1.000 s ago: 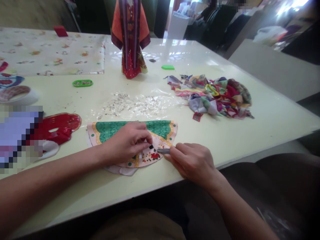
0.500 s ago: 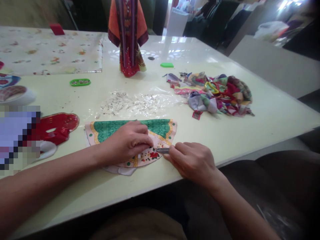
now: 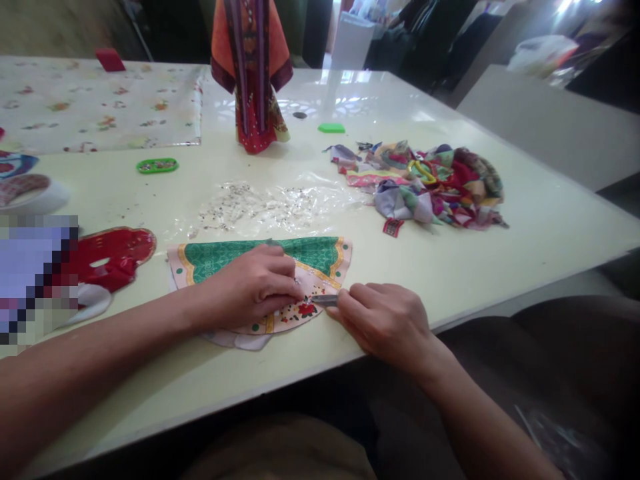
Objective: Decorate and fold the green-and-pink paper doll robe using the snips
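Observation:
A fan-shaped piece of printed fabric [image 3: 320, 257], green with a pink and gold border, lies flat near the table's front edge. My left hand [image 3: 250, 287] rests on it with fingers curled, pinching the cloth near a red flower print. My right hand [image 3: 385, 320] is closed round a thin metal tool [image 3: 325, 300] whose tip touches the fabric just beside my left fingertips.
A clear plastic sheet with several small beads [image 3: 260, 207] lies behind the fabric. A heap of colourful scraps [image 3: 430, 183] sits to the right. A robed doll figure [image 3: 250, 73] stands at the back. Red cut-out cloth [image 3: 115, 253] and a green oval dish [image 3: 157, 165] lie left.
Both hands stay in place on the fabric; the left fingers have shifted slightly over the flower print. The view has drifted a little.

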Available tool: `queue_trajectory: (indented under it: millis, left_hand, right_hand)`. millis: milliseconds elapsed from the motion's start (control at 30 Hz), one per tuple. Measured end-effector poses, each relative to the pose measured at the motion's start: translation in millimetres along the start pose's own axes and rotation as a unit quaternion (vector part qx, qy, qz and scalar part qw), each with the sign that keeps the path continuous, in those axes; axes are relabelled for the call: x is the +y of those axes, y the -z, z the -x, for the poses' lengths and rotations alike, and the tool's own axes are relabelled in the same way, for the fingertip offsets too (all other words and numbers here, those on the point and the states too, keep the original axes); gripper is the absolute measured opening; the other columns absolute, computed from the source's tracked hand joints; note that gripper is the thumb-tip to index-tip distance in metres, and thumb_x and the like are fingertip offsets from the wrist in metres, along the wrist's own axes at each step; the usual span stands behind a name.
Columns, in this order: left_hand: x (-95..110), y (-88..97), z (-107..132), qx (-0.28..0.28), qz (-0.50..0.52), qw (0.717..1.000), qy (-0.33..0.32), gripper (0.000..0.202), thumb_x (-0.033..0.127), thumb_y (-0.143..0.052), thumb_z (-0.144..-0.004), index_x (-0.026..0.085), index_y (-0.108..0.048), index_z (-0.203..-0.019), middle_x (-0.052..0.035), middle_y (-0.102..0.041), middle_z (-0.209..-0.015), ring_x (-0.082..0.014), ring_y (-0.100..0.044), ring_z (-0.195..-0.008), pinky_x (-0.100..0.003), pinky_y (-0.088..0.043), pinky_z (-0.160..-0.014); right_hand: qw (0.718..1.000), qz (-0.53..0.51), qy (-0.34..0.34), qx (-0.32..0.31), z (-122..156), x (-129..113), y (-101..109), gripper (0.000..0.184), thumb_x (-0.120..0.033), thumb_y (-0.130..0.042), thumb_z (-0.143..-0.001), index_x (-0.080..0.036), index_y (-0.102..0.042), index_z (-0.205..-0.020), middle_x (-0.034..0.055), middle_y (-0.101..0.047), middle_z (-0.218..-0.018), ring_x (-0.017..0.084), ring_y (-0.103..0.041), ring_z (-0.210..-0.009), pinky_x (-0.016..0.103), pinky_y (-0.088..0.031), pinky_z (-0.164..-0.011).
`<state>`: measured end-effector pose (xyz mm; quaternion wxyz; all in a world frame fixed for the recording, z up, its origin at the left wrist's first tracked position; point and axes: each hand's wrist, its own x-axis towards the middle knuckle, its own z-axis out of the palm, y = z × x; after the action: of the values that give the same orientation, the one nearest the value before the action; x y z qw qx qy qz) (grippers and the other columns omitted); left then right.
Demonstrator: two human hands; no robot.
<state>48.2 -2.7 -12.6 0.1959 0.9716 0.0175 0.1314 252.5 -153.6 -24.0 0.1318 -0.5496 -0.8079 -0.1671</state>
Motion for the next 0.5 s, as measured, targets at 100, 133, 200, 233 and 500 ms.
queue_trajectory:
  millis: [100,133,200,233,500]
  left_hand:
    - [-0.2,0.1,-0.4,0.005,0.008,1.0,-0.001,0.021,0.027,-0.051,-0.095,0.026,-0.072,-0.094,-0.0041,-0.064,-0.078,-0.0172,-0.053,-0.075,-0.033,-0.039,-0.073]
    - [-0.4,0.1,-0.5,0.006,0.011,1.0,-0.003,0.021,0.027,-0.051,-0.095,0.025,-0.072,-0.094,-0.004,-0.065,-0.078,-0.017,-0.053,-0.075,-0.033,-0.039,-0.073]
    - [-0.9,0.1,-0.6,0.009,0.013,1.0,-0.008,0.021,0.027,-0.052,-0.095,0.025,-0.072,-0.094,-0.0039,-0.065,-0.078,-0.0166,-0.053,-0.075,-0.033,-0.039,-0.073]
    - [-1.2,0.0,-0.7,0.012,0.015,1.0,-0.011,0.021,0.028,-0.052,-0.095,0.025,-0.072,-0.094,-0.004,-0.065,-0.078,-0.0165,-0.053,-0.075,-0.032,-0.039,-0.073]
    - [-3.3,-1.4,-0.4,0.021,0.027,0.999,-0.023,0.019,0.026,-0.053,-0.095,0.022,-0.072,-0.093,-0.0042,-0.064,-0.076,-0.0161,-0.054,-0.075,-0.031,-0.039,-0.072]
  right_hand:
    - [1.0,-0.002,0.001,0.0,0.1,0.2,0.3,0.027,-0.031,-0.051,-0.095,-0.019,-0.059,-0.072,-0.0011,-0.054,-0.06,0.012,-0.042,-0.055,0.033,-0.023,-0.056]
    - [1.0,-0.002,0.002,-0.001,0.0,0.4,0.4,0.027,-0.032,-0.051,-0.095,-0.019,-0.058,-0.072,-0.0012,-0.054,-0.061,0.012,-0.042,-0.055,0.033,-0.023,-0.056]
    - [1.0,-0.003,0.002,0.001,-0.4,0.8,0.7,0.028,-0.032,-0.051,-0.095,-0.019,-0.058,-0.071,-0.0014,-0.054,-0.061,0.012,-0.042,-0.054,0.032,-0.023,-0.056]
    - [1.0,-0.003,0.003,0.004,-0.5,0.9,0.8,0.028,-0.032,-0.051,-0.095,-0.019,-0.058,-0.071,-0.0014,-0.054,-0.06,0.012,-0.041,-0.054,0.032,-0.023,-0.056]
    - [1.0,0.002,0.007,0.008,-2.0,0.5,0.5,0.027,-0.031,-0.052,-0.095,-0.019,-0.058,-0.071,-0.0013,-0.053,-0.06,0.012,-0.042,-0.054,0.033,-0.021,-0.056]
